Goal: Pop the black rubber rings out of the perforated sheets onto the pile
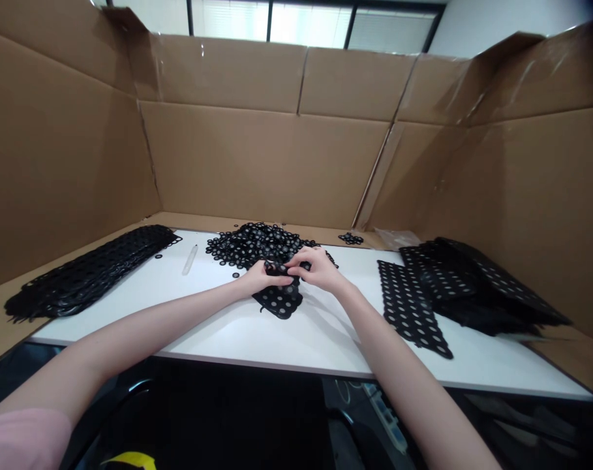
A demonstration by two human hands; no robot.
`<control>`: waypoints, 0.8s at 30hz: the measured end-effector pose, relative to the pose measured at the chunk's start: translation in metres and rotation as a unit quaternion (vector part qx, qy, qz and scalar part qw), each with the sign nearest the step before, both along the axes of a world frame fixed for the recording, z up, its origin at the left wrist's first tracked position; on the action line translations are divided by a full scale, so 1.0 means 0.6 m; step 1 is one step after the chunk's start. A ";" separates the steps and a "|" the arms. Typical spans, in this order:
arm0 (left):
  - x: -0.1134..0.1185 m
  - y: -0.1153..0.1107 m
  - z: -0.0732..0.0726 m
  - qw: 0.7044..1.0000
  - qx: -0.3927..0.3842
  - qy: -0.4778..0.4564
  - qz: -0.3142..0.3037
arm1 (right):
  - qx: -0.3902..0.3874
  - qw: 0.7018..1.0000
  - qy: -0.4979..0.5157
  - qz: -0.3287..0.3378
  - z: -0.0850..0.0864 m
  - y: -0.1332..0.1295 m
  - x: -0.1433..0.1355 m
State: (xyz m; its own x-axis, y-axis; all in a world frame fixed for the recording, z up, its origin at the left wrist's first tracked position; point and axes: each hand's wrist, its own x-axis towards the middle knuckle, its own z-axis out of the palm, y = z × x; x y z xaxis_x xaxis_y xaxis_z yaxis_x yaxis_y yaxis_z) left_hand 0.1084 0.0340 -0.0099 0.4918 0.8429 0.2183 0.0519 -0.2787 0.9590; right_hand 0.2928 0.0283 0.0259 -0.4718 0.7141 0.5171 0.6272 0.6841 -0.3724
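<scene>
My left hand (258, 278) grips a black perforated sheet (279, 301) dotted with round holes; its lower end hangs down onto the white table. At the sheet's upper edge, my right hand (316, 268) has thumb and fingers pinched close to my left fingertips. Whether a small ring sits in that pinch is too small to tell. Just behind both hands lies a heap of small black rings (261, 240), partly hidden by my fingers.
A long stack of black perforated strips (100, 267) lies at the left, with a whitish pen-like tool (190, 260) beside it. To the right are a single perforated sheet (411, 307) and a pile of sheets (472, 281). Cardboard walls (267, 163) enclose the white table (228, 333).
</scene>
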 end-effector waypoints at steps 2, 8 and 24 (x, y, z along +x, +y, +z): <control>0.000 0.000 0.000 1.000 0.003 -0.001 0.002 | 0.023 0.999 -0.022 -0.036 -0.004 -0.002 -0.009; -0.003 0.007 -0.003 1.000 0.019 -0.008 -0.004 | 0.016 0.996 0.000 -0.092 -0.018 -0.001 -0.027; -0.003 0.010 -0.006 0.999 -0.006 -0.049 0.007 | -0.062 0.981 0.154 -0.098 -0.037 0.014 -0.039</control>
